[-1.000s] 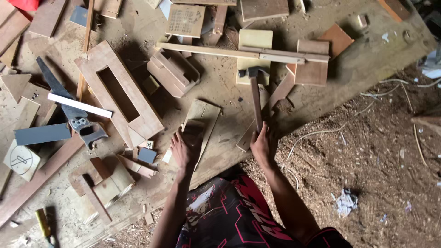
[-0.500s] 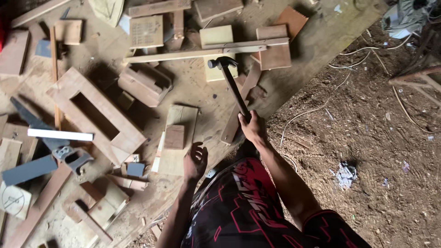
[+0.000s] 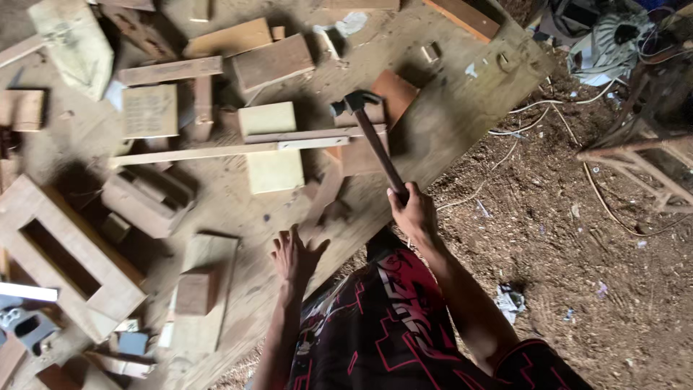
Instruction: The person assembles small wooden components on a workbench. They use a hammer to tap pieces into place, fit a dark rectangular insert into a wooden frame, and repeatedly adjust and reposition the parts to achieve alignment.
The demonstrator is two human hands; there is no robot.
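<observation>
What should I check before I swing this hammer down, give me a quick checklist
1. Grip: right hand wraps the low end of the hammer handle: ok.
2. Hammer raised, head up over the boards: ok.
3. Left hand is open, fingers spread on the work board edge, off to the side of the hammer: ok.
4. What the hammer is aimed at, a nail or a joint: cannot tell, the picture is blurred.
5. Long thin strip lies across the pale wood blocks, loose or fixed: cannot tell.

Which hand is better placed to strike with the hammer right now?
The right hand. It already has its grip on the hammer handle, head raised over the wooden board. The left hand is open, fingers spread flat near the board's edge.
</observation>
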